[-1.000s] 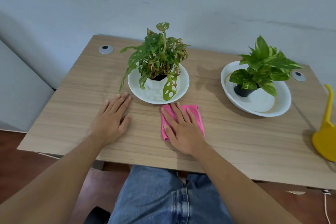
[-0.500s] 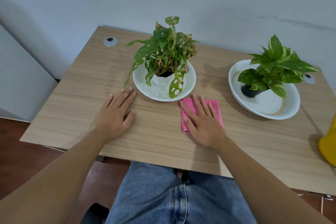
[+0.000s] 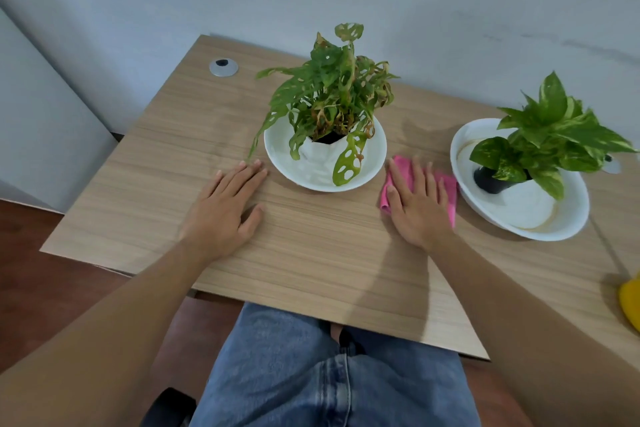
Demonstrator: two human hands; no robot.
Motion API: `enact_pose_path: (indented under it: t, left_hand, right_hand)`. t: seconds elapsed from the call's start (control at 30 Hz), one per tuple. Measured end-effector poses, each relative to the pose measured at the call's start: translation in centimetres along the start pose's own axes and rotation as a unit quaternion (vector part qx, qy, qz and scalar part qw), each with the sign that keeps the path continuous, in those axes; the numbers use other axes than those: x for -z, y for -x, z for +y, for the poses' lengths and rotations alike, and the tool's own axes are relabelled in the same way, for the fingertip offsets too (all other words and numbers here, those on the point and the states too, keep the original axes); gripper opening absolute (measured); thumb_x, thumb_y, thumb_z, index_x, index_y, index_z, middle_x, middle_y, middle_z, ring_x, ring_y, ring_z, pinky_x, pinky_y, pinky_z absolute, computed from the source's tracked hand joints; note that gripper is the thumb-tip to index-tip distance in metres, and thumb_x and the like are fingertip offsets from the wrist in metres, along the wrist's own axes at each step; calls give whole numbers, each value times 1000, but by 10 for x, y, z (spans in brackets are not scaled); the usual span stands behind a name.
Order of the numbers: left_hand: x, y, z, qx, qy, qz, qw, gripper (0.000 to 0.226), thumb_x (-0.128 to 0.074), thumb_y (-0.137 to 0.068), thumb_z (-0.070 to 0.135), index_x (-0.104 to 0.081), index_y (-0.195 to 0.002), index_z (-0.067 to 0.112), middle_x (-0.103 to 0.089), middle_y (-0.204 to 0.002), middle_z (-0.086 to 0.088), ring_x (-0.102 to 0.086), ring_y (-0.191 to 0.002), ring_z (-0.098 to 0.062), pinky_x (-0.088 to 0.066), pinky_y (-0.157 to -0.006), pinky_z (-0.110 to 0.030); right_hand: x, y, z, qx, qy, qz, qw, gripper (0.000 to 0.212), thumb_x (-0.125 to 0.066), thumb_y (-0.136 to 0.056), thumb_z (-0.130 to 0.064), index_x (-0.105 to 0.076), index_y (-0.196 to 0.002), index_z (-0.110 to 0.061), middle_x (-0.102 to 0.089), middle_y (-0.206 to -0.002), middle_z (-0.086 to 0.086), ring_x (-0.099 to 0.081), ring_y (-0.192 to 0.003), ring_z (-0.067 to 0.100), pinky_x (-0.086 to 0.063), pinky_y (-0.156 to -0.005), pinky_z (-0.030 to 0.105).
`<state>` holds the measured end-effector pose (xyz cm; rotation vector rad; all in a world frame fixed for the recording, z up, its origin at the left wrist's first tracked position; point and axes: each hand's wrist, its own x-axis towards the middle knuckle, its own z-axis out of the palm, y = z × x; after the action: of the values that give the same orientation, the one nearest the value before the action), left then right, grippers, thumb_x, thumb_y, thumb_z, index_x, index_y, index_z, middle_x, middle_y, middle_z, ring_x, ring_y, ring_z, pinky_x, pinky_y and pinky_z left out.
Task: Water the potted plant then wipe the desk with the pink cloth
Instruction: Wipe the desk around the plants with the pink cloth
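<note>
A holey-leaved potted plant (image 3: 332, 94) stands in a white bowl (image 3: 287, 163) at the middle of the wooden desk (image 3: 311, 253). My right hand (image 3: 417, 204) lies flat on the pink cloth (image 3: 403, 170), pressing it to the desk between the two bowls. The cloth shows at the fingertips and both sides of the hand. My left hand (image 3: 225, 204) rests flat on the bare desk, fingers together, just left of the bowl. A second green plant (image 3: 554, 139) in a black pot sits in a white bowl (image 3: 540, 229) at the right.
A yellow watering can (image 3: 632, 302) peeks in at the right edge of the desk. A silver cable grommet (image 3: 223, 66) sits at the back left corner. A pale wall rises behind the desk. My jeans-clad legs are under the front edge.
My right hand has slid the pink cloth to the right, from in front of the middle bowl to the gap between the two bowls. My left hand stayed in place.
</note>
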<state>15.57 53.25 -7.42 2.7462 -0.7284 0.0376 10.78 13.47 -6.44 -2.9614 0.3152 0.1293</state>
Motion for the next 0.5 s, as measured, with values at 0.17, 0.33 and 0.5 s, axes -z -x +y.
enact_pose_path:
  t: [0.17, 0.33, 0.5]
  left_hand:
    - [4, -2, 0, 3, 20, -2, 1000, 67, -31, -111, 50, -27, -175, 31, -20, -183, 15, -13, -170, -8, -10, -139, -44]
    - [16, -9, -29, -25, 29, -6, 999, 69, -38, -109, 50, -38, -171, 21, -31, -181, 3, -31, -166, -22, -30, -133, -49]
    - [46, -6, -95, 32, -7, 0, 999, 74, -33, -107, 58, -35, -172, 22, -33, -180, 1, -30, -167, -24, -29, -133, -54]
  right_hand:
    - [-11, 40, -25, 55, 21, 1, 998, 60, -9, -114, -56, 17, -168, -50, 13, -182, 4, 12, -167, 31, -2, -134, 59]
    - [-22, 64, -66, 81, 28, -17, 996, 62, -6, -114, -57, 22, -167, -45, 18, -180, 8, 17, -166, 34, 0, -133, 60]
    - [-28, 79, -105, 110, 38, -32, 993, 64, -8, -114, -56, 21, -169, -40, 9, -181, 16, 14, -166, 38, -1, -132, 62]
